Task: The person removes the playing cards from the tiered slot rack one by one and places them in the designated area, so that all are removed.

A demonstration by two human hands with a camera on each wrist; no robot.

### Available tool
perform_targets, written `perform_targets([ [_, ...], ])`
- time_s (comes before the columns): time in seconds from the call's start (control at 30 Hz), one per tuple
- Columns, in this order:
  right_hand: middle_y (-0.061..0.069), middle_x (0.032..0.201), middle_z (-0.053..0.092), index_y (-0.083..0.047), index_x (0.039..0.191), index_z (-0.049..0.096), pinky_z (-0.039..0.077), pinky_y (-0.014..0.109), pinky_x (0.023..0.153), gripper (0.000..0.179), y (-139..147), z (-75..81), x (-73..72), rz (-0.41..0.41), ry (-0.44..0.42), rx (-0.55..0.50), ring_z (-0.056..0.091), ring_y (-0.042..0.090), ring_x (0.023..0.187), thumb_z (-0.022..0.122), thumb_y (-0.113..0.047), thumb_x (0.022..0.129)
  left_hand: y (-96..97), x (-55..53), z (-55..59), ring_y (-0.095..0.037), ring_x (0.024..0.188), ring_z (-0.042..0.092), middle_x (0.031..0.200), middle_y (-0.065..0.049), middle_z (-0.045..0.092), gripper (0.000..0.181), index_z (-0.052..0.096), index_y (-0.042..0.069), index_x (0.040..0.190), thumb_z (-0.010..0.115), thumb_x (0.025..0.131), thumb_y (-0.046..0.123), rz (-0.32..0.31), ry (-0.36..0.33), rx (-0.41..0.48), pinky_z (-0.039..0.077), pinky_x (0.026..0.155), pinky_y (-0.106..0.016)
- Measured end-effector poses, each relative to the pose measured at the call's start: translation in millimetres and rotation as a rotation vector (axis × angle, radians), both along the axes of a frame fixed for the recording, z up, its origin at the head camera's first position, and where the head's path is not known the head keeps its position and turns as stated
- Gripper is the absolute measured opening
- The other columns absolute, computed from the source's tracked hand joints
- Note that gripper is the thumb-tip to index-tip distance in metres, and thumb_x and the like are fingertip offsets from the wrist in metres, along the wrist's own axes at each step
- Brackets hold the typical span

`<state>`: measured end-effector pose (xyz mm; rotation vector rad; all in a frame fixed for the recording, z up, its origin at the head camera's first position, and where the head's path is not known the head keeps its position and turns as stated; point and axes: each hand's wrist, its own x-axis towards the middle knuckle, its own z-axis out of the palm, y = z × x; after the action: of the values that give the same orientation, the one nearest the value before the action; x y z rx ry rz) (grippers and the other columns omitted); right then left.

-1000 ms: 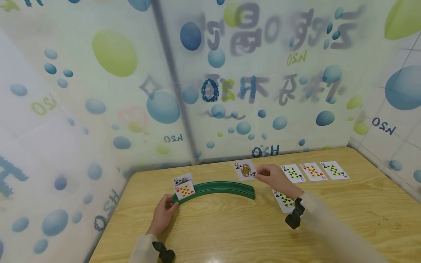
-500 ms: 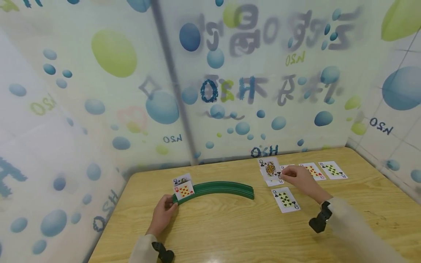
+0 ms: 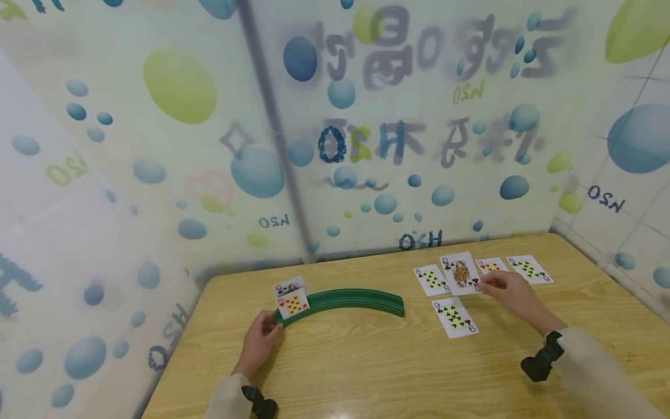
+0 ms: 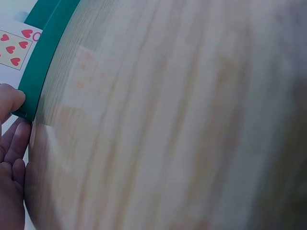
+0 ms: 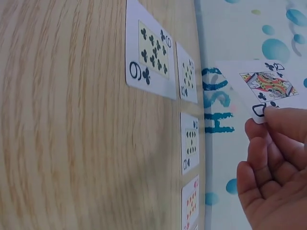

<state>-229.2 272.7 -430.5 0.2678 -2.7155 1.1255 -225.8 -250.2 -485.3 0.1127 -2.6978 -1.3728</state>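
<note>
My right hand (image 3: 502, 291) pinches a queen of clubs (image 3: 459, 273) by its lower right corner between thumb and forefinger. The right wrist view has the same card raised off the table, face visible. In the head view it covers a card of the back row. At the left, my left hand (image 3: 260, 342) grips the left end of a green curved card holder (image 3: 361, 299), its thumb on the front wall in the left wrist view. A card of hearts (image 3: 293, 302) stands in the holder's left end, overlapping another queen (image 3: 285, 286) behind it.
On the table (image 3: 366, 372) at the back right, a row of face-up cards includes an eight (image 3: 430, 280), a red card (image 3: 489, 266) and a black card (image 3: 530, 269). A nine of clubs (image 3: 455, 318) lies in front. A printed curtain (image 3: 356, 203) hangs behind the table.
My right hand has carried the queen of clubs rightward, from beyond the holder's right end to over the back row of cards. My left hand and the holder stay put.
</note>
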Motion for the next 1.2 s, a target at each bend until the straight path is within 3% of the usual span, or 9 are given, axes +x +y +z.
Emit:
perform_targets([
  [0.33,0.011,0.087,0.062,0.007,0.094,0.064,0.045,0.031,0.061,0.026,26,-6.2,11.6,-0.021,-0.111,0.041,0.054,0.017,0.076,0.063,-0.019,0.087,0.0,-0.4,-1.1,-0.023,0.097,0.052,0.107,-0.012,0.057,0.023,0.052,0.002,0.111,0.057,0.090,0.009,-0.007,0.002,-0.001,0.041,0.083,-0.040],
  [0.53,0.011,0.086,0.062,0.008,0.092,0.064,0.043,0.034,0.063,0.026,37,-8.0,14.2,-0.014,-0.239,0.058,0.053,0.019,0.077,0.062,-0.017,0.086,-1.0,-0.7,-2.8,-0.023,0.097,0.052,0.108,-0.011,0.057,0.022,0.051,0.003,0.110,0.056,0.090,0.008,-0.002,0.005,-0.001,0.041,0.084,-0.040],
  [0.77,0.017,0.089,0.060,0.016,0.100,0.058,0.045,0.035,0.065,0.039,46,-15.6,10.4,-0.048,-0.404,0.063,0.054,0.024,0.080,0.062,-0.020,0.085,-0.4,0.7,-2.0,-0.023,0.095,0.053,0.106,-0.012,0.057,0.021,0.052,0.003,0.109,0.057,0.089,0.009,-0.005,0.024,0.007,0.042,0.083,-0.041],
  [0.93,0.014,0.086,0.061,0.014,0.096,0.062,0.043,0.033,0.063,0.032,46,-22.9,8.9,-0.038,-0.398,0.069,0.051,0.019,0.076,0.063,-0.016,0.083,-0.3,2.5,-0.7,-0.022,0.091,0.053,0.102,-0.012,0.058,0.020,0.053,0.003,0.106,0.058,0.089,0.010,-0.015,0.074,-0.002,0.043,0.079,-0.038],
  [1.2,0.010,0.082,0.062,0.013,0.096,0.062,0.042,0.031,0.063,0.028,43,-25.5,11.9,-0.063,-0.378,0.053,0.051,0.016,0.072,0.064,-0.010,0.080,-1.2,-0.2,-2.2,-0.021,0.094,0.052,0.106,-0.012,0.057,0.022,0.052,0.001,0.110,0.058,0.089,0.007,-0.024,0.024,0.027,0.042,0.081,-0.037],
])
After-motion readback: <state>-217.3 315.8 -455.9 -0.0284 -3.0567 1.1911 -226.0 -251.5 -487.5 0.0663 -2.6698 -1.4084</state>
